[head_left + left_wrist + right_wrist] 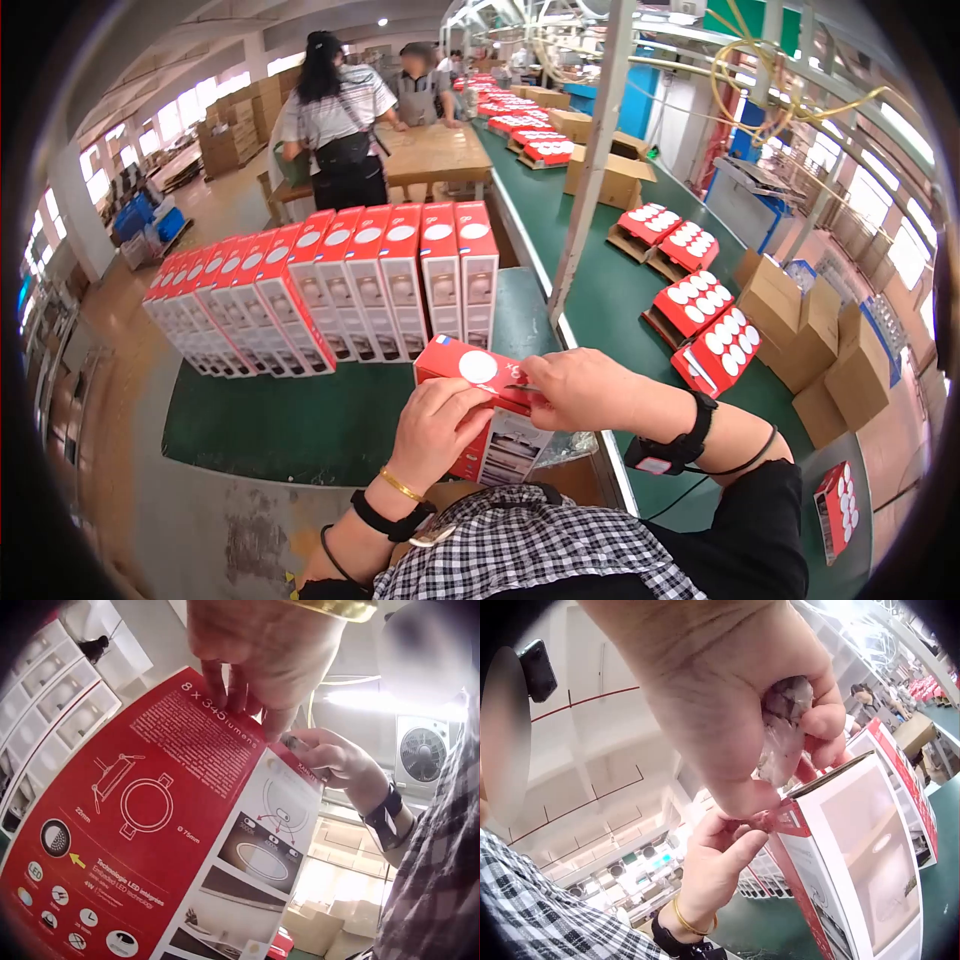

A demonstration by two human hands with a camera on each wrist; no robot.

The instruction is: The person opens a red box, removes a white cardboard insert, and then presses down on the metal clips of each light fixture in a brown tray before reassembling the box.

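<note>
A red and white LED downlight box [478,367] stands upright in front of the person, its printed side [135,795] filling much of the left wrist view. At the near edge of the box top, my left hand [435,420] grips with thumb and fingers. My right hand [590,390] is at the other end of that top, fingertips right at the flap edge. Curled in the right palm is a crumpled wad of clear plastic [784,742], seen in the right wrist view. A narrow dark gap shows along the box's top edge near the right fingers.
A long row of similar boxes [370,240] stands on the green table [270,430] ahead and left. On the conveyor [560,230] at right lie red packs with white discs [690,300] and open cartons [610,175]. A metal post [592,170] rises beside it. Two people stand near a wooden table [430,150].
</note>
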